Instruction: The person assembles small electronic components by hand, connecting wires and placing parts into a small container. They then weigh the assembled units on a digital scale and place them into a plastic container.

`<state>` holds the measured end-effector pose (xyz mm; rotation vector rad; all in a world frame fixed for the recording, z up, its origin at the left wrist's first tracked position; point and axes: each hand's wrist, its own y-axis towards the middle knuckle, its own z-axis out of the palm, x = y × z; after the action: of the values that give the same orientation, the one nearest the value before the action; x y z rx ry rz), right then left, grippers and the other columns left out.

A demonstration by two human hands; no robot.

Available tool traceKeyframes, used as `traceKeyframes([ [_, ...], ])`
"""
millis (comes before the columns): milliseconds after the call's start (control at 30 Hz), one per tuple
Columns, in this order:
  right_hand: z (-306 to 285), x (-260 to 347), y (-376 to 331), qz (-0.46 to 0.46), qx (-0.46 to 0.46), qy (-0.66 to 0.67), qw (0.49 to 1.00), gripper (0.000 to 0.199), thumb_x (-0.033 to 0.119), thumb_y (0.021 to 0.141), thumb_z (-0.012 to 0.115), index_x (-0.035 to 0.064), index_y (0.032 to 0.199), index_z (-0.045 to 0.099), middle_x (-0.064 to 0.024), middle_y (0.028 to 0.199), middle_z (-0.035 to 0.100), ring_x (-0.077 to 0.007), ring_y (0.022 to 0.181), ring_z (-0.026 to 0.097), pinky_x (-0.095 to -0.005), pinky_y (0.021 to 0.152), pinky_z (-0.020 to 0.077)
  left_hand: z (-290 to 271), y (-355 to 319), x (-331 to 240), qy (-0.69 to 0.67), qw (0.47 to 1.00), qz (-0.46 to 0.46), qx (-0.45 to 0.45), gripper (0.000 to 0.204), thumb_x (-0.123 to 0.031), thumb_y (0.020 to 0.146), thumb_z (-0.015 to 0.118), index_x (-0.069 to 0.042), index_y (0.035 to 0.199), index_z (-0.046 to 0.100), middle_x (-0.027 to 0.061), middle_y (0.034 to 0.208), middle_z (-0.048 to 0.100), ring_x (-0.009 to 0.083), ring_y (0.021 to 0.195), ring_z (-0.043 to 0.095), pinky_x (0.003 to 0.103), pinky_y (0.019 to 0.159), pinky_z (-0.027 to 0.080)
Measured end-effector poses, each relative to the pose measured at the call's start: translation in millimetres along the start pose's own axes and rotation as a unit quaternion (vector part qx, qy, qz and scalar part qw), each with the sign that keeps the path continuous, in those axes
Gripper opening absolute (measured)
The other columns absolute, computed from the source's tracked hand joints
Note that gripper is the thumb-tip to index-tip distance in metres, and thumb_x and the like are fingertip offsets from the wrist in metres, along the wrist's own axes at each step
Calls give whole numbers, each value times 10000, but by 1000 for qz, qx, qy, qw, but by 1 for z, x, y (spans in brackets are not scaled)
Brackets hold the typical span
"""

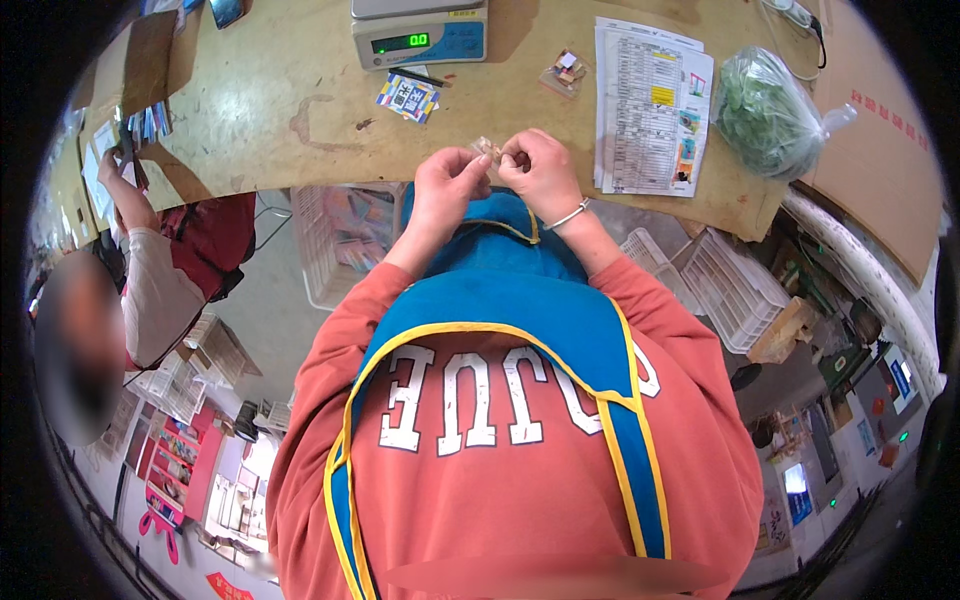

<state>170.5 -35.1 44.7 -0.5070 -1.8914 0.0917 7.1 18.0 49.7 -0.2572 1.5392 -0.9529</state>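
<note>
Close together at the table's near edge, my two hands pinch a small clear plastic bag (486, 147). Something small and brownish shows inside it, too little to name. My left hand (447, 187) closes thumb and finger on the bag's left side. On its right side, my right hand (543, 172) grips with curled fingers; a pale bangle circles that wrist. A similar small clear packet (564, 73) with reddish bits lies farther back on the table (300, 80). Nearer my left hand is a blue, yellow and white printed card (407, 97), with a dark pen (420, 77) behind it.
A digital scale (420, 48) stands at the back. Printed sheets (650, 120) and a bag of green contents (770, 115) lie to the right, beside cardboard (880, 150). Plastic crates (725, 285) stand below. At left, a co-worker's hand (122, 190) is near a cardboard box (150, 60).
</note>
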Motion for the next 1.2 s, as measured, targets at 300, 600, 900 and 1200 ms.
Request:
traceKeyframes([
  [300, -5, 6, -5, 14, 46, 62, 997, 157, 168, 813, 725, 12, 830, 718, -132, 793, 663, -228, 705, 667, -360, 638, 528, -1, 3, 4, 20, 998, 65, 13, 143, -163, 981, 695, -46, 924, 637, -18, 839, 638, 66, 748, 596, 243, 639, 540],
  [600, 2, 4, -7, 1, 8, 6, 1000, 140, 139, 738, 715, 16, 732, 649, -159, 771, 637, -337, 724, 643, -417, 633, 508, -1, 6, 6, 54, 994, 80, 42, 167, -146, 971, 704, -13, 913, 621, 12, 815, 645, 77, 722, 615, 251, 603, 549],
  [900, 3, -15, 1, 18, -32, -10, 999, 92, 115, 784, 704, 41, 802, 651, -165, 846, 653, -362, 803, 650, -449, 686, 521, 2, 16, 5, 255, 966, 43, 26, 140, -128, 948, 652, 9, 924, 628, 25, 799, 614, 96, 707, 607, 281, 566, 575],
  [1200, 11, -24, -2, -5, -22, 15, 1000, 120, 112, 842, 716, 40, 924, 666, -177, 898, 697, -377, 847, 680, -439, 728, 547, 8, 32, 0, 317, 946, 72, -2, 187, -165, 874, 658, 22, 882, 653, 85, 727, 629, 188, 646, 626, 360, 598, 550],
])
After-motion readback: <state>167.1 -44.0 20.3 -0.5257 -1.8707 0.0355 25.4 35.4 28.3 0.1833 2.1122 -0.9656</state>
